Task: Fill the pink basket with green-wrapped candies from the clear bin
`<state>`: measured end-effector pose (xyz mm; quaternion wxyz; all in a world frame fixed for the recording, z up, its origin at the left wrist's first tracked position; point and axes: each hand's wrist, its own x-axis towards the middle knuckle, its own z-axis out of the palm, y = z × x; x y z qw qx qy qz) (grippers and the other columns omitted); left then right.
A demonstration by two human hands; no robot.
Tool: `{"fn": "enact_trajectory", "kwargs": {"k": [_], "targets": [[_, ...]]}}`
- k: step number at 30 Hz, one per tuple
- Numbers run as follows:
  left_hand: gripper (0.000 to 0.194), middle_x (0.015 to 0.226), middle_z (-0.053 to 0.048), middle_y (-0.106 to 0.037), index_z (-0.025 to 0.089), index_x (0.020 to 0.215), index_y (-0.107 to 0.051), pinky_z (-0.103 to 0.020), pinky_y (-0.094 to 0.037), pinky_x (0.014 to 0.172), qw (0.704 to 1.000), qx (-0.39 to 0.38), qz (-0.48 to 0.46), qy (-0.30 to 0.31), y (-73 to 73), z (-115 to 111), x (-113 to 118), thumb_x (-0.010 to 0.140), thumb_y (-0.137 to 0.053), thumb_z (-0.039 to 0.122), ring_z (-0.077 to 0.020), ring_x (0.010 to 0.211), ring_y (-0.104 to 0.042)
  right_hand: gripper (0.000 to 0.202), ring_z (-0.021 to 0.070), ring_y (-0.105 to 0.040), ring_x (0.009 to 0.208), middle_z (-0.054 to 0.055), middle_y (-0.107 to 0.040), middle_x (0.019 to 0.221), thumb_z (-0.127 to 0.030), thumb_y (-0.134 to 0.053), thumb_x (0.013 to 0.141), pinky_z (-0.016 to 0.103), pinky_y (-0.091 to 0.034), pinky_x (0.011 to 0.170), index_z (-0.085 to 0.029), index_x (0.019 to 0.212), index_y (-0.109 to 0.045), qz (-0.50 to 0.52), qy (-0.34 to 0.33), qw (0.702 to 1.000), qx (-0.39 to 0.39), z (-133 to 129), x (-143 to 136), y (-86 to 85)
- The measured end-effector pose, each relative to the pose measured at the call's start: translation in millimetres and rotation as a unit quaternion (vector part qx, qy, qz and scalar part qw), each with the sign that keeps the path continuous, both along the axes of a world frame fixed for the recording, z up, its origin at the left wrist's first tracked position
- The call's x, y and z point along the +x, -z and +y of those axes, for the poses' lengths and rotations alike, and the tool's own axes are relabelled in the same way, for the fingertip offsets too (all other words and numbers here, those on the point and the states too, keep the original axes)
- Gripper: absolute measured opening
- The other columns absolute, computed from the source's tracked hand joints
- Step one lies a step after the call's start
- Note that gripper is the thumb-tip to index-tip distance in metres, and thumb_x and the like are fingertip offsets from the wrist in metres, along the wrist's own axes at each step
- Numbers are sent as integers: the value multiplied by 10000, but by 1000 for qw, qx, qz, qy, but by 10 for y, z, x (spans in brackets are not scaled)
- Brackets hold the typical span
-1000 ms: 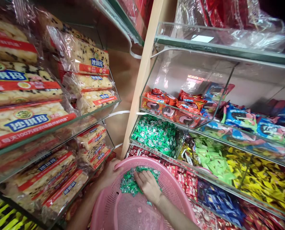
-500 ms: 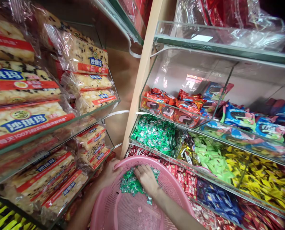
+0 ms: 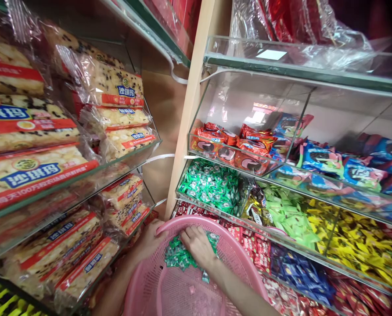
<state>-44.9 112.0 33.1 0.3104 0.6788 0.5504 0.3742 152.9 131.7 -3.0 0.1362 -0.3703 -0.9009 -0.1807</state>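
My left hand [image 3: 150,240] is closed around the far left rim of a pink plastic basket [image 3: 248,263] with mesh sides. Inside it lies a heap of small green-wrapped candies [image 3: 179,256], gathered toward the far side. My right hand [image 3: 198,246] reaches down into this heap, its fingers curled together over the candies and the fingertips partly hidden. One candy [image 3: 205,276] lies a little apart, below the right wrist. Beyond the basket, a glass bin holds many more green-wrapped candies [image 3: 212,182] of the same look.
Glass shelves with packaged sachima cakes [image 3: 34,171] rise close on the left. A wooden post [image 3: 182,131] divides them from the right shelves. There sit light green packets [image 3: 288,210], yellow packets [image 3: 363,241], blue packets [image 3: 301,272] and red snack packs [image 3: 251,140] behind glass edges.
My right hand has shifted slightly left within the green candies. My left hand keeps its hold on the rim. The view has moved a little, so the shelves sit slightly further left.
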Motion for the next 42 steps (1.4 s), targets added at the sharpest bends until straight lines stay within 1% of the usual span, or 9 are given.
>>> {"fn": "enact_trajectory", "kwargs": {"k": [8, 16, 19, 23, 27, 29, 31, 34, 42], "targets": [[175, 720, -8, -596, 146, 663, -613, -265, -412, 649, 1000, -2, -10, 1, 15, -2, -13, 754, -497, 241, -169, 696, -547, 78, 166, -488, 768, -2, -552, 779, -218, -497, 896, 306, -324, 659, -193, 838, -544, -48, -66, 997, -8, 45, -89, 36], [191, 756, -27, -631, 136, 748, -642, -279, -434, 674, 1000, -14, -17, 6, 16, 13, -21, 763, -497, 260, -186, 732, -571, 106, 157, -501, 756, -1, -569, 778, -249, -505, 896, 297, -327, 664, -195, 815, -548, -24, -38, 999, -6, 46, -9, 22], [201, 774, -32, -642, 137, 732, -646, -280, -440, 681, 1000, -15, -20, 10, 32, 20, -25, 770, -489, 255, -186, 735, -576, 186, 155, -498, 749, -4, -563, 755, -326, -455, 918, 295, -322, 668, -200, 824, -555, 31, -47, 998, 10, -29, -34, -190], [210, 786, -28, -645, 137, 798, -665, -277, -443, 693, 1000, -14, -26, 10, 60, 27, -34, 776, -492, 254, -184, 744, -577, 262, 149, -472, 705, 8, -543, 706, -303, -396, 939, 287, -309, 665, -192, 767, -560, 107, -39, 992, 50, -78, -60, -763], [204, 793, -20, -649, 143, 756, -671, -280, -446, 712, 999, -13, -32, 8, 62, 29, -39, 766, -516, 274, -184, 756, -577, 339, 171, -492, 724, 50, -569, 707, -369, -372, 934, 289, -326, 674, -183, 737, -575, 176, 107, 977, 47, 101, 10, -1331], [206, 794, -19, -653, 145, 746, -673, -284, -449, 716, 999, -14, -41, 8, 57, 29, -38, 763, -521, 284, -186, 762, -578, 373, 185, -527, 728, 69, -599, 702, -447, -406, 906, 284, -331, 643, -185, 720, -596, 171, 217, 961, -18, 258, 64, -1490], [214, 789, -19, -654, 145, 758, -675, -289, -454, 719, 999, -19, -49, 6, 51, 27, -37, 763, -523, 295, -188, 764, -580, 439, 193, -562, 709, 89, -624, 694, -543, -435, 859, 275, -331, 603, -182, 692, -620, 152, 300, 935, -109, 414, 111, -1559], [215, 788, -24, -656, 147, 745, -676, -297, -457, 736, 998, -21, -57, 2, 40, 23, -35, 751, -535, 309, -193, 771, -582, 500, 195, -598, 701, 113, -655, 732, -621, -460, 798, 264, -331, 568, -175, 676, -651, 144, 340, 905, -212, 570, 148, -1561], [188, 748, -16, -651, 152, 675, -667, -281, -456, 711, 997, -22, -68, -14, 38, 26, -23, 715, -566, 306, -181, 738, -573, 199, 163, -590, 693, 56, -660, 703, -321, -538, 780, 232, -310, 555, -195, 695, -668, 185, 315, 905, -217, 569, 199, -1494]]}}
